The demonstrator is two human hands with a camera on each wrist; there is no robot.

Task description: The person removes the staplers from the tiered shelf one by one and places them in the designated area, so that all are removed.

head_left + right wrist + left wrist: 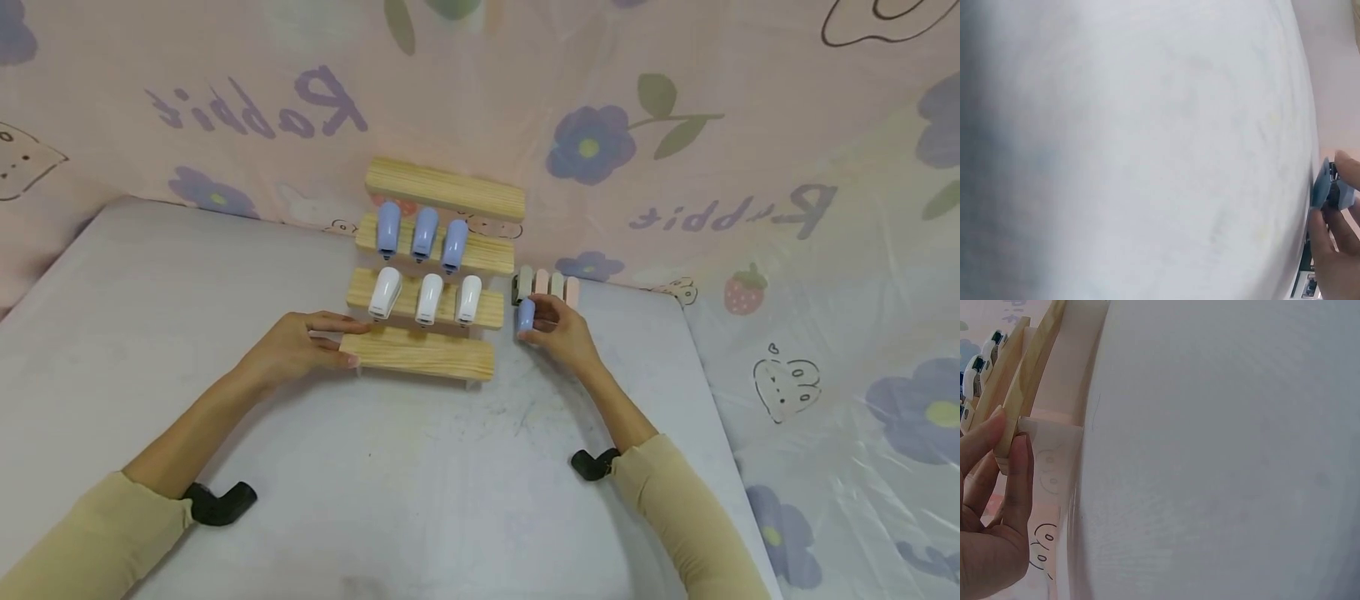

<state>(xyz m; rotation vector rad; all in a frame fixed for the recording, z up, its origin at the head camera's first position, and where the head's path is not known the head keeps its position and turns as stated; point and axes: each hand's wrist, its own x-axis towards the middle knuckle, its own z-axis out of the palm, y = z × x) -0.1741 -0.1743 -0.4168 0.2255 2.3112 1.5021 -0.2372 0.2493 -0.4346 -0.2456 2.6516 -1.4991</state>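
A stepped wooden display rack (420,353) stands on the table. On its lowest plank, the left end is pinched between the thumb and fingers of my left hand (303,346); the left wrist view shows the plank (1030,375) gripped from both faces. Three white staplers (430,298) stand in a row on the second tier, three blue ones (424,233) on the third. Right of the rack, my right hand (564,335) holds another blue stapler (526,317) by its sides, low over the table. In the right wrist view that stapler (1321,184) shows its base and dark metal parts.
Just behind my right hand, several grey and pink staplers (542,282) stand side by side. The top plank (446,188) of the rack and the lowest one carry no staplers. A patterned curtain (480,100) hangs along the table's back edge and right side.
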